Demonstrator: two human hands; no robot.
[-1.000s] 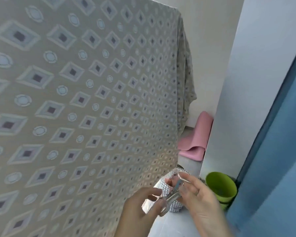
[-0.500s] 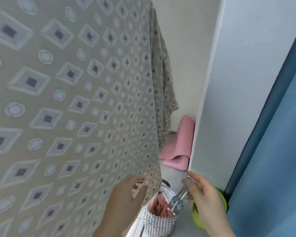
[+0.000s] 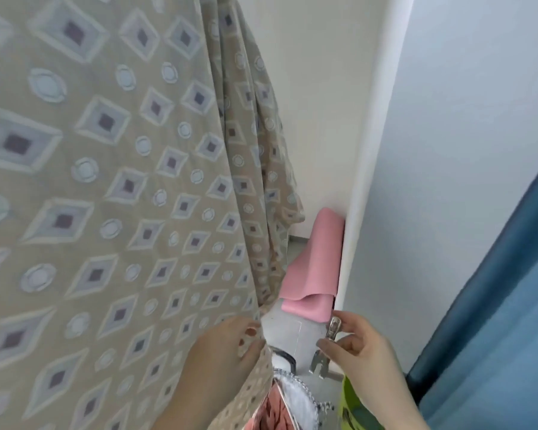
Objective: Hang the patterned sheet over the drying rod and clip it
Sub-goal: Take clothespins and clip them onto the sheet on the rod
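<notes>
left hand (image 3: 227, 349): low in view, back toward the camera, fingers curled, pinching the sheet's edge (image 3: 263, 336) | right hand (image 3: 357, 346): low right, apart from the left, thumb and forefinger closed on a metal clip (image 3: 326, 346) held roughly upright | forearms: rising from the bottom edge

Patterned sheet (image 3: 112, 181) hanging, metal clip (image 3: 326, 346) being held beside it.

The beige sheet, printed with pale diamonds and circles, is hanging in long folds across the left of the view; its right edge is being gripped low down. The silver clip is being held upright, apart from that edge.
</notes>
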